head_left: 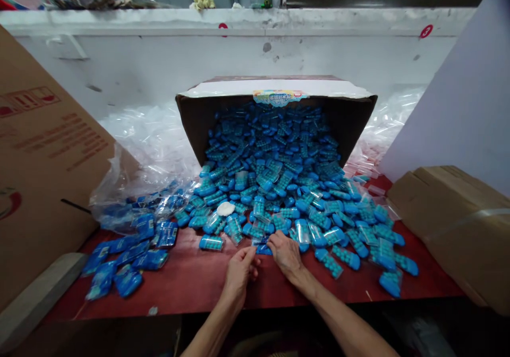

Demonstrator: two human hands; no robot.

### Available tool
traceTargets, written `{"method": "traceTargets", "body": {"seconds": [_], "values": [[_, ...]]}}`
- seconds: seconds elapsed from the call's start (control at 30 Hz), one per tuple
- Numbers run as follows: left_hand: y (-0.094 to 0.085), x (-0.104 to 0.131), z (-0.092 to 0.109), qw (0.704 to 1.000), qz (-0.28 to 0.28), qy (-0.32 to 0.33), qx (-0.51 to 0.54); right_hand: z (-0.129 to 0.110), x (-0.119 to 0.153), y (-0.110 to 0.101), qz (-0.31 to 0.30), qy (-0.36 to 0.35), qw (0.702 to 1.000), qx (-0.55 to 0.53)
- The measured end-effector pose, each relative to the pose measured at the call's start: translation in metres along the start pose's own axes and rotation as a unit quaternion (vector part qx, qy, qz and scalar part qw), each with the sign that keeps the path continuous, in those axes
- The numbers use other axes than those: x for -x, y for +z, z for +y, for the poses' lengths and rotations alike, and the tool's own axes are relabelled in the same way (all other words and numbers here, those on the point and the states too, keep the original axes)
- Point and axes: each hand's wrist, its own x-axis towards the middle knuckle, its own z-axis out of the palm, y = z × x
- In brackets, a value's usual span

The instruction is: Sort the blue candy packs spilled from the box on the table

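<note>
My left hand (239,272) is closed in a pinch at the front of the red table (191,290). What lies between its fingertips, if anything, is too small to make out. To its right, my right hand (285,255) has its fingers closed on a small blue packet (263,249), partly hidden by the fingers. Just behind both hands spreads a heap of small blue plastic cases (258,208) with turquoise beads inside, many in clear sleeves. One such case (211,243) lies apart, to the left of my hands.
An open carton (366,107) on its side spills the cases forward. Several blue foil packets (127,280) lie at left, beside a clear plastic bag (119,187). Cardboard boxes stand at left (48,150) and right (450,224). A white pad (226,209) rests on the heap.
</note>
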Motion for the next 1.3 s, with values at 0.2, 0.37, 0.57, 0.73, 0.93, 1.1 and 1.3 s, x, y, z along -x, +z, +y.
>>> {"method": "traceTargets", "body": {"seconds": [0.2,0.37,0.57,0.73,0.93,1.1,1.3], "values": [[0.015,0.002,0.009,0.998,-0.034,-0.010,0.047,-0.005,0.013,-0.030,0.089,-0.039,0.993,-0.065],[0.025,0.000,0.020,0.991,-0.078,0.010,0.105,-0.003,0.009,-0.034,0.121,-0.019,0.958,-0.259],[0.024,-0.007,0.023,0.991,-0.089,-0.005,0.097,0.009,-0.011,-0.018,-0.023,0.094,0.865,-0.492],[0.025,-0.011,0.017,0.995,-0.066,0.013,0.073,0.004,-0.009,-0.006,0.012,0.114,0.867,-0.484],[0.025,-0.013,0.013,0.997,-0.055,0.026,0.053,-0.007,0.001,0.002,0.042,0.127,0.877,-0.462],[0.024,-0.011,0.018,0.994,-0.073,0.006,0.080,-0.013,0.001,-0.003,0.057,0.108,0.884,-0.450],[0.008,-0.009,0.028,0.982,-0.157,-0.038,0.095,0.001,-0.006,-0.031,0.019,0.045,0.934,-0.355]]}}
